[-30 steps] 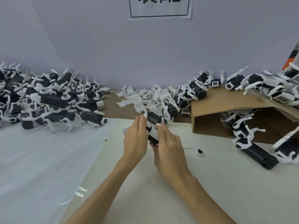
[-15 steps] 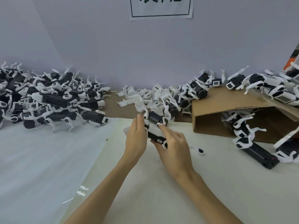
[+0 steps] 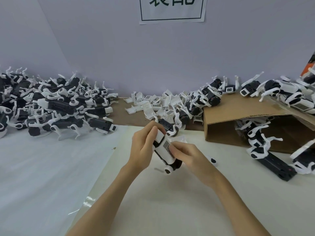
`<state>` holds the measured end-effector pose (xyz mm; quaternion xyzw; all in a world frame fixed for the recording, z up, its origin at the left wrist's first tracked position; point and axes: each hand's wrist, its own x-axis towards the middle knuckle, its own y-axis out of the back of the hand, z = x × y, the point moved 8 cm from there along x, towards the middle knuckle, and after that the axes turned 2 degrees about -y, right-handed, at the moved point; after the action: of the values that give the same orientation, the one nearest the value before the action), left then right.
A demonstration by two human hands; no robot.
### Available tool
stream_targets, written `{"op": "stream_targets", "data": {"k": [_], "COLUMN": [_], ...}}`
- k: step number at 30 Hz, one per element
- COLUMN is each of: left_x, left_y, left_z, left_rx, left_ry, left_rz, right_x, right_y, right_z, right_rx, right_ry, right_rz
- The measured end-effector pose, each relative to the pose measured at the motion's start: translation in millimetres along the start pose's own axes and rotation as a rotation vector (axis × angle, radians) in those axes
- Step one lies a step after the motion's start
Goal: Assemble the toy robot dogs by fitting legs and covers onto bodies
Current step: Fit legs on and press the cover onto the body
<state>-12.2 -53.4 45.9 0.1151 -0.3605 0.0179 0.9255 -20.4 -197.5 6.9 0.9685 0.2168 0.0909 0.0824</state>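
Note:
A black toy dog body with a white cover (image 3: 165, 151) is held just above the table, tilted, its white-legged end pointing toward me. My left hand (image 3: 142, 147) grips its far end and left side. My right hand (image 3: 186, 156) presses its fingertips on the cover's barcode label and curls round the right side. A pile of loose white covers (image 3: 153, 106) lies at the back middle. Another black dog body (image 3: 167, 126) lies just behind my hands.
A big heap of black-and-white dogs (image 3: 56, 106) fills the back left. A tipped cardboard box (image 3: 238, 120) with more dogs on and inside it stands at the right. A loose white leg (image 3: 212, 161) lies right of my right hand. A wall closes the back.
The dog body has been turned so its white cover with the label faces up, and it has come nearer to me. Both hands have shifted with it.

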Motion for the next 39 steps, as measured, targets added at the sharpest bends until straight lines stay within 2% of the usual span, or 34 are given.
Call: {"op": "stream_targets", "data": {"k": [2,4,8,11,16,20,22,24,26,28,30,33,37,39], "left_x": [0,2,2,0,4,-2,-3,0,3,3,2,1,2,6], "left_y": [-5,-10,-11,-5,-7,-8,-8,0,3,5,13,26,21,29], "left_z": [-2,-7,-15,-26,-19,-38,-36,-27,-22,-28,-39,-52,-59,-63], "left_rx": [0.087,0.168,0.309,0.245,0.118,-0.031,0.001,0.146,0.163,0.105,0.083,0.119,0.126,0.049], "left_ry": [-0.014,0.023,0.021,0.194,0.194,0.413,0.378,0.234,0.157,0.229,0.361,0.486,0.529,0.544], "left_rz": [-0.064,-0.129,-0.218,-0.192,-0.125,0.008,0.035,0.054,0.02,0.023,0.119,0.187,0.015,0.072], "right_x": [-2,-4,-10,-8,-8,-6,-7,-8,-8,-7,-3,-1,-3,-1], "right_y": [10,27,35,35,39,26,23,27,28,25,21,19,32,52], "right_z": [0,-2,-12,-12,-22,-12,-13,-12,-7,-1,10,20,15,15], "right_rx": [-0.004,-0.067,-0.34,-0.364,-0.498,-0.643,-0.686,-0.595,-0.491,-0.418,-0.333,-0.387,-0.395,-0.177], "right_ry": [-0.007,0.047,0.18,0.199,0.262,0.264,0.313,0.311,0.265,0.202,0.044,-0.103,-0.12,-0.185], "right_rz": [0.053,0.219,0.398,0.43,0.465,0.412,0.441,0.429,0.377,0.328,0.251,0.194,0.273,0.343]}}
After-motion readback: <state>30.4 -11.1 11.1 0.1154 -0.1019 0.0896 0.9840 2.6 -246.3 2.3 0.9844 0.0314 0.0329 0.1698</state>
